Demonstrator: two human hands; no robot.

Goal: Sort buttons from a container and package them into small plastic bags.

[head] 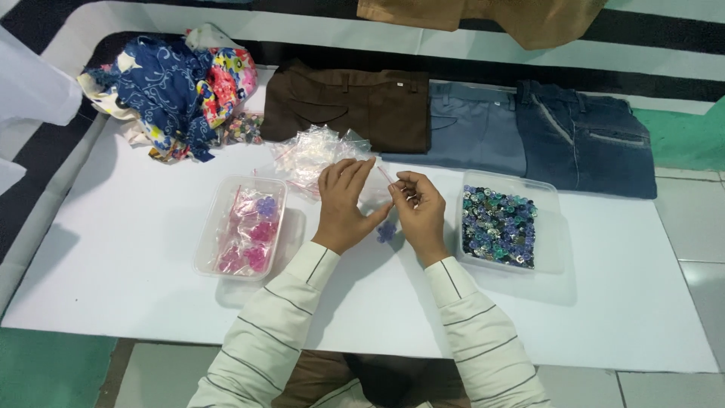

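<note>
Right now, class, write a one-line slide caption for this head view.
Both hands, left hand and right hand, hold a small clear bag between two plastic tubs of buttons on a white table.

- One view only, from a camera worn on the person's head, looking steeply down and forward over a white table (136, 249).
- It sits near: both striped sleeves enter from the bottom edge, and the left hand (343, 204) and right hand (420, 214) meet just above the centre of the frame.
- Left of the grip a clear tray (205, 242) lies in full sight; right of it a second tray (549, 227) of buttons.
- Beyond the grip the view reaches folded trousers (483, 121) at the table's far edge.
- No second view shares the scene.
</note>
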